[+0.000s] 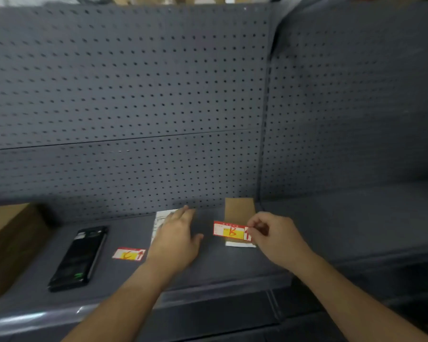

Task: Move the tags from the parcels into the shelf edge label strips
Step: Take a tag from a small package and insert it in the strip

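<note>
Grey pegboard shelving backs a thin, light "B" tag [231, 232], pinched by its right end in the right hand [274, 236] fingers [253, 229], while left hand [177, 239] fingers are spread, grasping nothing.

Dim, flat light on a grey perforated metal back panel [134, 82], motion-blurred throughout; glare streaks the glossy grey shelf-edge strip [22, 319]; wide-angle bending curves the edges.
</note>
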Demonstrator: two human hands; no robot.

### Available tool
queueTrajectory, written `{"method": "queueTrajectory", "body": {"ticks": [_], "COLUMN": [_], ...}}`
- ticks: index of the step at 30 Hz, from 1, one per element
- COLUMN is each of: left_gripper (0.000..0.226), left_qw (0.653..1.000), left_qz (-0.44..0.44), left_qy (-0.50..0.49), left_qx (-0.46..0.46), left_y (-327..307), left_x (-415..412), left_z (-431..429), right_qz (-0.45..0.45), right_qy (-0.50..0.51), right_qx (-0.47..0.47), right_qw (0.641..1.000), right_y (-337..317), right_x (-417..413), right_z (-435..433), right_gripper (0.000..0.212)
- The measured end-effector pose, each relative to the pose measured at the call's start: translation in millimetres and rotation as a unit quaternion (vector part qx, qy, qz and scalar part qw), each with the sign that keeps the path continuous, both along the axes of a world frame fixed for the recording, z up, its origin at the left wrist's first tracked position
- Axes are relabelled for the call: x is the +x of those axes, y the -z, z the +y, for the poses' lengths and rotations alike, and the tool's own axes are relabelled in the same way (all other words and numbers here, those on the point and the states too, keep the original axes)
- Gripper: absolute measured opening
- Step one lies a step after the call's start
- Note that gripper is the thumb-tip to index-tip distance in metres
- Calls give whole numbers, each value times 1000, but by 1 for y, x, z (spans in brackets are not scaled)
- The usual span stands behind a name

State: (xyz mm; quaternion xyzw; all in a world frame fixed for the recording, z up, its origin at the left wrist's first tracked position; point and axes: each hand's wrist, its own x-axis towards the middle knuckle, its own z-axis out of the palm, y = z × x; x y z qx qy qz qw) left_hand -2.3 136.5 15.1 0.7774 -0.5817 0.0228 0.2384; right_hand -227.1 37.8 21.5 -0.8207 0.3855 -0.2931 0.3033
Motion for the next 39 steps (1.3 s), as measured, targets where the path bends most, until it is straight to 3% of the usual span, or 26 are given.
{"method": "queueTrajectory", "body": {"ticks": [5, 8, 19, 23, 27, 39], "left_gripper": [55, 44, 44, 45, 44, 45], "left_qw": [991, 973, 864, 836, 826, 846], "left_qz": [-22, -44, -51, -50, -68, -51], "left_qy": [-131, -226, -500, -546, -559, -530], "left_qx": [-21, -22, 19, 5, 22, 39], "left_y": [-20, -25, -37, -37, -41, -25], "left_x": [28, 45, 79, 101, 142, 288], "left_z": [79, 148, 430, 511, 584, 698], "right_qz": [-24, -37, -60, -63, -68, -65], "right_qy": [-99, -192, -468, -515, -515, -478], "right_qx": [-58, -44, -36, -63, -78, -53], "right_qw": [993, 980, 881, 852, 851, 874], "right_y": [-33, -36, -33, -38, -38, -26], "right_x": [56, 106, 269, 320, 375, 514], "right_z": [27, 61, 277, 360, 434, 549], "right_gripper": [8, 9, 10, 9, 4, 7]}}
